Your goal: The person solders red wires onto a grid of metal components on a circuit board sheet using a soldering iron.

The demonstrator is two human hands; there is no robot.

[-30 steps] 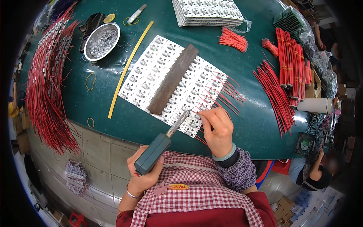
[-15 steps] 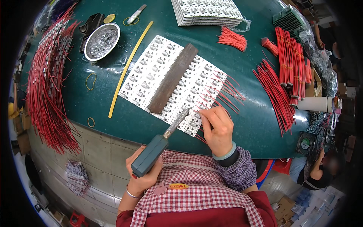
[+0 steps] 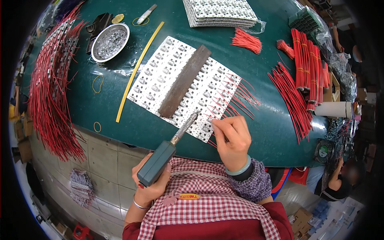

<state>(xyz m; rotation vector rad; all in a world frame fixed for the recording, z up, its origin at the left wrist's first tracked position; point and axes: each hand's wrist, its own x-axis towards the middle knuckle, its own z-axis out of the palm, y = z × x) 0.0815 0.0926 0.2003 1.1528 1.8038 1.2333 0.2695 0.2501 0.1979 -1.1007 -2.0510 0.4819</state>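
My left hand (image 3: 153, 180) is wrapped round the green handle of a soldering iron (image 3: 157, 164). The iron's grey metal tip points up and right, over the white circuit board panel (image 3: 158, 72). Thumb and forefinger of my right hand (image 3: 233, 138) are pinched at the panel's lower right part, with a thin red wire (image 3: 209, 116) at the fingertips; the fingers partly hide it. Several red wires (image 3: 240, 100) stick out along the panel's right edge. A dark flat bar (image 3: 185, 82) lies across the panel.
A metal bowl (image 3: 110, 42) of silvery bits and a yellow strip (image 3: 139, 72) lie left of the panel. Wired boards (image 3: 54, 96) hang over the table's left edge. Red wire bundles (image 3: 306, 64) are at right, stacked panels (image 3: 220, 12) at the back. Another person (image 3: 338, 182) is at far right.
The iron's tip has drawn slightly left and up, off the spot by the fingertips. My right hand has shifted a little right and down, still pinched.
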